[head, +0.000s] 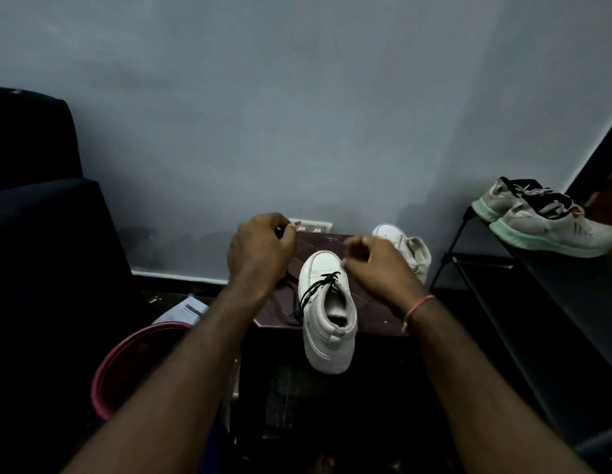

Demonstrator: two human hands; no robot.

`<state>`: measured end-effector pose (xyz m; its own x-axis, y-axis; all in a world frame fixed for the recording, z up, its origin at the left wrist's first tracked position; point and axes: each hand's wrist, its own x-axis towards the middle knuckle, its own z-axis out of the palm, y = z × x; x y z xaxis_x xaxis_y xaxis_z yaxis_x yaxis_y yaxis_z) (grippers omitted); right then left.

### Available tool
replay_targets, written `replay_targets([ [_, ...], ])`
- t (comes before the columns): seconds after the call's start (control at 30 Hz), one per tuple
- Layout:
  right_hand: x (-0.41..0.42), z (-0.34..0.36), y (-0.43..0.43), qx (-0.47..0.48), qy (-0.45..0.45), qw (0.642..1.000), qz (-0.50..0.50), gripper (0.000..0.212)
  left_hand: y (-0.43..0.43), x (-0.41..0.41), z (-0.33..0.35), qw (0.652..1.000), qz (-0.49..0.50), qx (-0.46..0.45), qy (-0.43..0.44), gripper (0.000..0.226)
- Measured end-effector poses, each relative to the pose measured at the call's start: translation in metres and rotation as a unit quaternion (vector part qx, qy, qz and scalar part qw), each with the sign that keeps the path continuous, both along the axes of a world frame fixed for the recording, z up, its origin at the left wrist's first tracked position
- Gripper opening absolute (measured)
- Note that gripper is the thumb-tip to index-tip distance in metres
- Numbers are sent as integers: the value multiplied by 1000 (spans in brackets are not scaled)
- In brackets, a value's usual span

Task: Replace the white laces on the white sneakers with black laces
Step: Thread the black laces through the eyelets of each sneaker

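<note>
I have the black lace (319,285) through the front eyelets of the white sneaker (327,313). Left of its toe, my left grip (260,248) pinches the lace. My right grip (373,265) is curled and blurred, so I cannot tell what it holds. Next, I judge: even the ends, then thread upward.

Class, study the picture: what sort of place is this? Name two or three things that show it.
Probably a corner of a home: a shoe rack holding worn sneakers, a pink tub, and a switch plate low on the wall.

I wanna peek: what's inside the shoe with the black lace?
Only pale lining shows inside the shoe. Its toe end is covered by the front and lace, so that part is unseen.
</note>
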<state>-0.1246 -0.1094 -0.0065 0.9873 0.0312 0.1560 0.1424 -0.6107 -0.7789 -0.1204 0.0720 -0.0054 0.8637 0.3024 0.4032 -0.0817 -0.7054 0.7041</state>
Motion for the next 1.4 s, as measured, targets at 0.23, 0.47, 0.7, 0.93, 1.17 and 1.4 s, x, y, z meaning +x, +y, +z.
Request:
replay_targets([
  [0.23, -5, -47, -8, -73, 15, 997, -25, 8, -50, -17, -43, 990, -115, 43, 69, 15],
  [0.47, -14, -74, -10, 407, 109, 901, -105, 11, -66, -14, -59, 994, -104, -19, 18, 11],
  [0.7, -15, -82, -9, 476, 103, 867, -102, 8, -71, -12, -58, 994, -102, -31, 37, 11],
  [0.93, -14, -84, -7, 486, 95, 863, -100, 10, -71, -9, -57, 993, -101, -44, 30, 13],
  [1.17, -17, -83, -5, 515, 86, 847, -100, 14, -71, -10, -57, 991, -123, -34, 31, 13],
  [1.4, -17, -81, -2, 525, 98, 841, -87, 18, -71, -10, -56, 993, -108, -39, 34, 15],
])
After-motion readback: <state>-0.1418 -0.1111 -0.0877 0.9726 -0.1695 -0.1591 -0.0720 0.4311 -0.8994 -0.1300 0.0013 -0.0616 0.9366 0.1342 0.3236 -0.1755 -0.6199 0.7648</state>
